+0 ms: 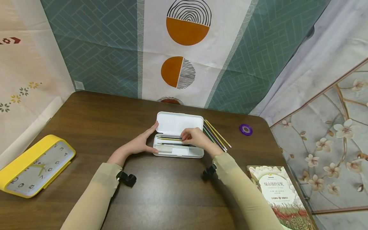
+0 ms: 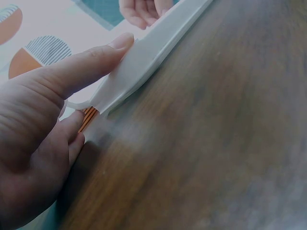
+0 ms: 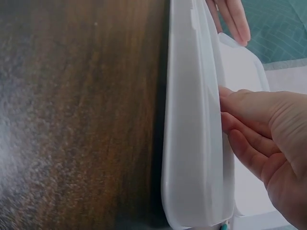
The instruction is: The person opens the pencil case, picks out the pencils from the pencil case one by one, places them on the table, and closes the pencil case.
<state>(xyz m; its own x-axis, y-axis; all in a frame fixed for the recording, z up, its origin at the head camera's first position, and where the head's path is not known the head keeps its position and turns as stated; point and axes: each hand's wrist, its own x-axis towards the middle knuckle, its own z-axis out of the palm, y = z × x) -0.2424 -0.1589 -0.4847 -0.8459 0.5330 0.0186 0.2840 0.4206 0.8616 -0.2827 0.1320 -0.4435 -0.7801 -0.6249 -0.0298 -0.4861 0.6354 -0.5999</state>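
Case (image 1: 178, 156) sits open near the surface's (image 1: 161, 182) far edge, lid (image 1: 179, 124) folded back toward that edge. Left hand (image 1: 141, 142): fingers spread apart from thumb, bracing the case's left end — thumb on the near corner, fingertips at the lid's side edge. Right hand (image 1: 197, 140) reaches in over the near wall, fingers bunched together at the inside pencils (image 1: 166, 138); tips hidden, can't tell if they pinch one. Eraser (image 1: 165, 149) lies along the near wall. Loose pencils (image 1: 217, 133) just beside the right end — tight on that side. Wide surface stretches toward the person and left to the clock (image 1: 37, 166). Tape (image 1: 245, 129) and book (image 1: 280, 191) near the right edge.
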